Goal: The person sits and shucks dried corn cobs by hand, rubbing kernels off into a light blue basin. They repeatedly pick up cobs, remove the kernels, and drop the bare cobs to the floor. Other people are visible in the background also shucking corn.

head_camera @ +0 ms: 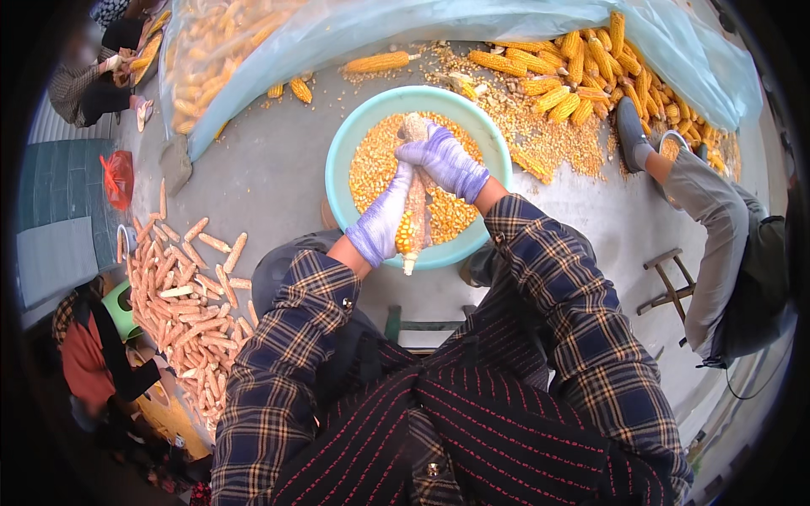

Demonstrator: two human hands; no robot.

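My left hand (pixel 387 212), in a white and purple knit glove, grips a mostly shelled corn ear (pixel 414 209). Yellow kernels remain near its lower end, beside the pale stalk tip. My right hand (pixel 446 158), gloved alike, is closed around a bare corn cob (pixel 414 126) whose end sticks out above the fingers. The hands touch, and the fingers partly hide where the cobs meet; some of this is blurred. Both hands are above a light turquoise plastic basin (pixel 338 152), between my knees, which holds many loose corn kernels (pixel 374 161).
Unshelled ears (pixel 588 69) are heaped at upper right under blue plastic sheeting (pixel 436 25). Loose kernels (pixel 563 142) litter the floor. Bare cobs (pixel 190 316) form a pile at left. Other people sit at right (pixel 728 209), upper left (pixel 79 88) and lower left (pixel 95 354). A wooden stool (pixel 671 288) stands at right.
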